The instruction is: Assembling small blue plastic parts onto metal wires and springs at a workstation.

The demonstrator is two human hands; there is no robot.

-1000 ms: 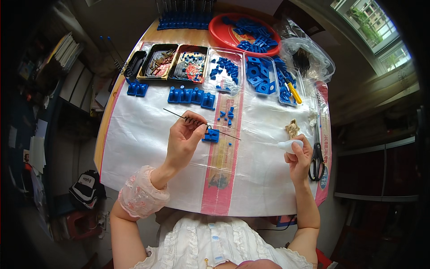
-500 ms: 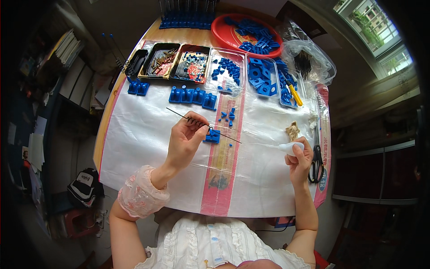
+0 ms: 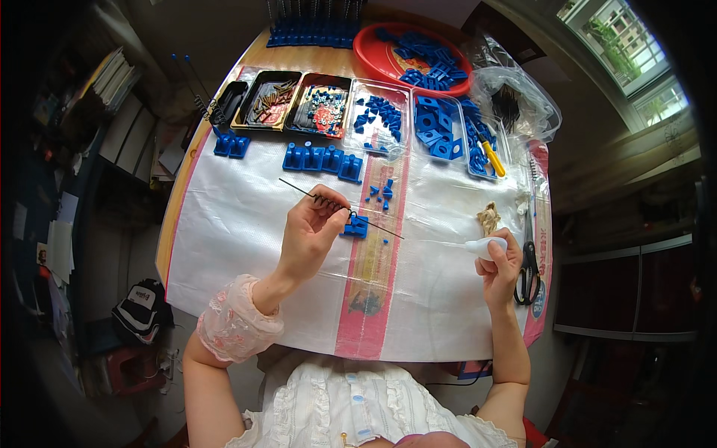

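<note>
My left hand pinches a thin dark rod with a coiled middle, a wire spring, held slantwise above the sheet. Just behind its fingertips lies a blue plastic block, partly hidden by the hand. My right hand is closed round a small white squeeze bottle, whose fine nozzle points left toward the rod's end but stays apart from it. Several small blue pieces are scattered beyond the block. Farther back stands a row of blue block assemblies.
Open trays run along the back: brass-coloured pins, small nuts, blue wedges, blue plates. A red basin of blue parts stands behind. At right are a yellow-handled tool, a crumpled cloth and black-handled scissors.
Both hands keep nearly the same pose and hold the same things. Only a very slight shift of the whole view shows.
</note>
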